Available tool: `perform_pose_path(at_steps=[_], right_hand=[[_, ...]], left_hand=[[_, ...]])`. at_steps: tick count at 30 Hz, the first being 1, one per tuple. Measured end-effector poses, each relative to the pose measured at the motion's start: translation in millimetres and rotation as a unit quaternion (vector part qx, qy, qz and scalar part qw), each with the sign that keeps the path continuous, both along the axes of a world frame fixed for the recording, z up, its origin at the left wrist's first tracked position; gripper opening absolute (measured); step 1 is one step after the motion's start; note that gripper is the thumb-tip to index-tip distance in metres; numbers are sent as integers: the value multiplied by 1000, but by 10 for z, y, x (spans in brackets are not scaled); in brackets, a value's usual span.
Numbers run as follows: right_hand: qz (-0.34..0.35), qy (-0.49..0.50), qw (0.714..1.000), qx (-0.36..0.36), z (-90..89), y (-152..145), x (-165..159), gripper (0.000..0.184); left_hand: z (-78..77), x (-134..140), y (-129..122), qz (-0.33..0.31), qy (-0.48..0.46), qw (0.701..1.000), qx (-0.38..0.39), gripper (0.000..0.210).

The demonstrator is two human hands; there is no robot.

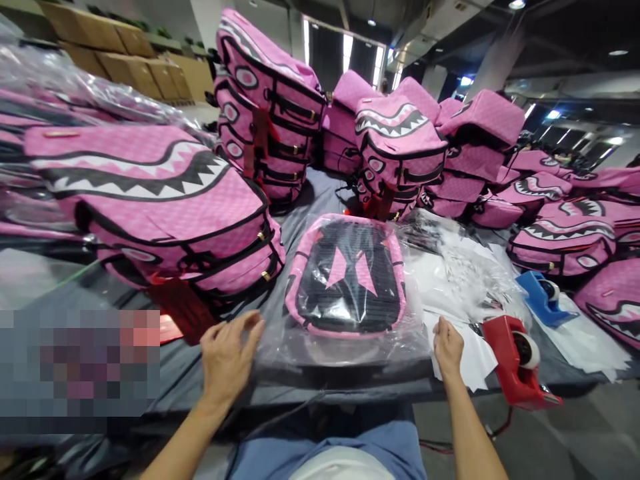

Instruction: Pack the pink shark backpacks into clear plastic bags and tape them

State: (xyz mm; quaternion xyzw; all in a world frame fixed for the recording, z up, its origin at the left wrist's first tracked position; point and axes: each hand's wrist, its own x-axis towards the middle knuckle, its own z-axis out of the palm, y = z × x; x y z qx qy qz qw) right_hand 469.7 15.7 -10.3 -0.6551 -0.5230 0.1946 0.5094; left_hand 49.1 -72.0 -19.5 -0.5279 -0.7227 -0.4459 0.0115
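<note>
In front of me a pink and black backpack (353, 277) lies flat inside a clear plastic bag (345, 350), its black ribbed panel facing up. My left hand (227, 360) hovers left of the bag's near corner, thumb and fingers apart, with nothing in it. Beside the bag's right edge, over white sheets (473, 353), is my right hand (447, 343). Its fingers are curled closed, and whatever is between them is hidden. Just beyond my left hand, a dark red tag (183, 310) hangs from a pink shark-mouth backpack (150, 193).
A red tape dispenser (517, 363) stands at the table's right front, with a blue tape dispenser (545, 298) behind it. Tall stacks of pink backpacks (275, 100) line the back. Crumpled clear plastic packets (460, 260) cover papers at right. Cardboard boxes (135, 67) are piled far left.
</note>
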Motion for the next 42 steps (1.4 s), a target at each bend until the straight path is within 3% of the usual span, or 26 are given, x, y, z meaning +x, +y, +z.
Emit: perform_pose_path(at_steps=[3,6,9,14,19,25,28,32,35,38,42], right_hand=[[-1,-15,1000,9,17,-36,20,71],[-10,-17,1000,18,41,-55,28,70],[-8,-4,1000,22,37,-63,28,68],[0,24,999,29,4,-74,18,66],[2,44,999,27,8,-63,4,67],[22,52,998,25,19,-71,16,67],[14,36,999,20,13,-79,39,67],[9,-4,1000,-19,4,-55,73,71],[14,-13,999,-44,0,-23,107,72],[13,-8,997,-73,-32,11,158,70],[30,9,989,-141,-121,72,214,68]], left_hand=[[205,364,54,-110,180,974,82,47],[368,780,130,-223,250,939,81,38],[431,1002,198,-235,275,931,50,25],[385,954,155,-233,314,919,41,10],[357,908,27,-260,262,927,57,20],[522,843,129,-303,232,923,52,27],[607,786,343,-331,228,916,-3,32],[669,771,642,-417,147,887,-135,41],[686,779,760,-445,94,865,-212,48],[672,774,783,-465,57,849,-244,49],[594,774,759,-445,66,864,-226,47]])
